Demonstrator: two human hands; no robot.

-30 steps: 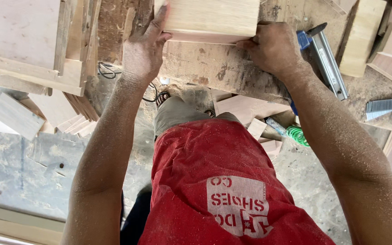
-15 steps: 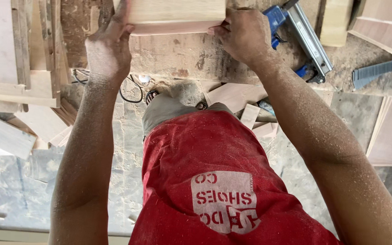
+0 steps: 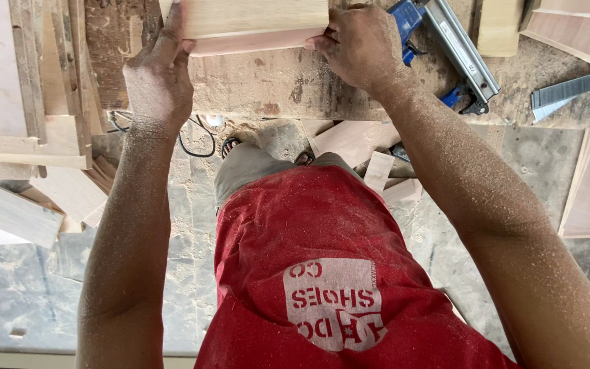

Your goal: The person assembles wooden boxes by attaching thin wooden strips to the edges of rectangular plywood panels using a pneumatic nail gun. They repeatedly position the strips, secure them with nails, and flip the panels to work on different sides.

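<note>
A pale wooden block (image 3: 254, 24) rests on the rough workbench (image 3: 274, 82) at the top middle of the head view. My left hand (image 3: 158, 72) presses flat against the block's left end. My right hand (image 3: 360, 44) grips its right end with curled fingers. Both forearms are dusted with sawdust. The block's far part is cut off by the top edge of the view.
A blue and silver nail gun (image 3: 452, 48) lies just right of my right hand. A strip of nails (image 3: 561, 92) lies at the bench's right end. Wood planks (image 3: 35, 82) are stacked at left. Offcuts (image 3: 356, 140) and a black cable (image 3: 192, 143) lie on the floor.
The block and both hands have shifted up in the view, and the view has swung slightly. Both hands keep their hold on the block's ends.
</note>
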